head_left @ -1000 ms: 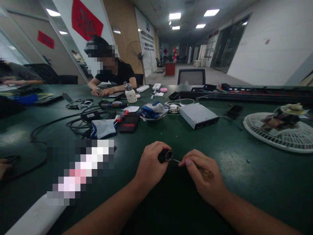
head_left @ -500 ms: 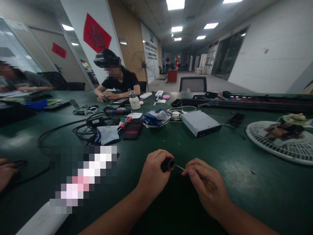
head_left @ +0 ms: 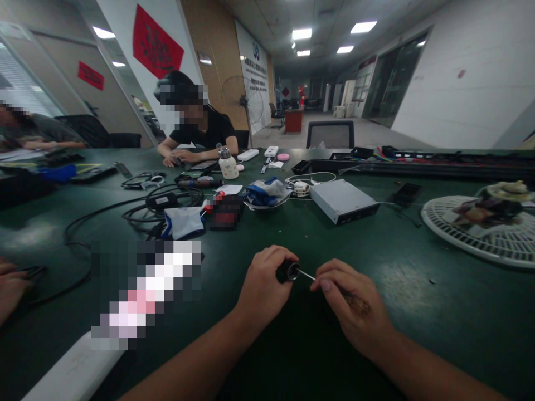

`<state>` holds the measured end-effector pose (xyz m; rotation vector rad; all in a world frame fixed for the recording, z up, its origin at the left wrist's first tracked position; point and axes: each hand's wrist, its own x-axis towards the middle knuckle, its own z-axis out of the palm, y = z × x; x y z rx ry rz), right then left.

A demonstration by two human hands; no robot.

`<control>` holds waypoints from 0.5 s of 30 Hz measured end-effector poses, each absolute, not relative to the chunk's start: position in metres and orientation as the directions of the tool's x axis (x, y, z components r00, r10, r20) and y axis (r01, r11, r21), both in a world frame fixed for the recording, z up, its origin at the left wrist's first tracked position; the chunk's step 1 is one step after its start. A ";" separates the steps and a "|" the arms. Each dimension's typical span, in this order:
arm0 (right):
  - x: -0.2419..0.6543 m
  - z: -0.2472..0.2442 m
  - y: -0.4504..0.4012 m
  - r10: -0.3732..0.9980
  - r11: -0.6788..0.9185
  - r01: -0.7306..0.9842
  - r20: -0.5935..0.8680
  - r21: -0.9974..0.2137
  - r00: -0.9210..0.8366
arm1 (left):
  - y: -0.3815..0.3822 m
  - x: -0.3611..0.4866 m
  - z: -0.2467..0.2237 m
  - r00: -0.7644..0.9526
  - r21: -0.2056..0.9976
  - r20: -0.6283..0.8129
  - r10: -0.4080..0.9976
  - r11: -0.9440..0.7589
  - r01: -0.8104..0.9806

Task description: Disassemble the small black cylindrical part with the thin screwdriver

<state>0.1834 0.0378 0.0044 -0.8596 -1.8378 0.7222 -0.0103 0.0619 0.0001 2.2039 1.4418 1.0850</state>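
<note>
In the middle of the head view my left hand [head_left: 267, 284] is closed around a small black cylindrical part [head_left: 291, 270], whose round, shiny-rimmed opening faces right. My right hand [head_left: 351, 309] grips a screwdriver [head_left: 307, 275]. Its thin metal shaft points left at the opening of the part; whether the tip is inside or only touches the rim I cannot tell. The screwdriver's brownish handle shows partly under my palm, the rest covered by my fingers. Both hands are just above the dark green table [head_left: 334, 373].
Beyond my hands stand a grey metal drive box [head_left: 343, 200], a bowl with blue-white cloth [head_left: 266, 192] and coiled black cable [head_left: 163, 200]. A white fan grille [head_left: 447, 223] lies right. Left are a long white object [head_left: 71, 367], partly pixelated, and another person's hand [head_left: 10, 284]. A person [head_left: 200, 128] sits opposite.
The view has tilted slightly, so the background sits a little higher. Both hands keep their grips on the black part and the screwdriver, with hardly any shift between them.
</note>
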 end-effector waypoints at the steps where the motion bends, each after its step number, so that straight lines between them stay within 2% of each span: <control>1: 0.183 0.005 0.038 0.795 0.589 0.234 0.504 -0.773 -0.338 | 0.062 -0.010 0.000 0.214 0.602 0.430 0.877 -0.455 0.656; 4: 0.184 0.006 0.037 0.769 0.614 0.228 0.506 -0.756 -0.391 | 0.062 -0.010 -0.001 0.216 0.592 0.439 0.872 -0.461 0.661; 10: 0.184 0.003 0.036 0.804 0.591 0.278 0.525 -0.757 -0.281 | 0.062 -0.010 0.000 0.207 0.581 0.452 0.868 -0.462 0.670; 15: 0.184 0.004 0.037 0.755 0.628 0.203 0.524 -0.752 -0.395 | 0.062 -0.010 0.000 0.217 0.582 0.447 0.868 -0.466 0.666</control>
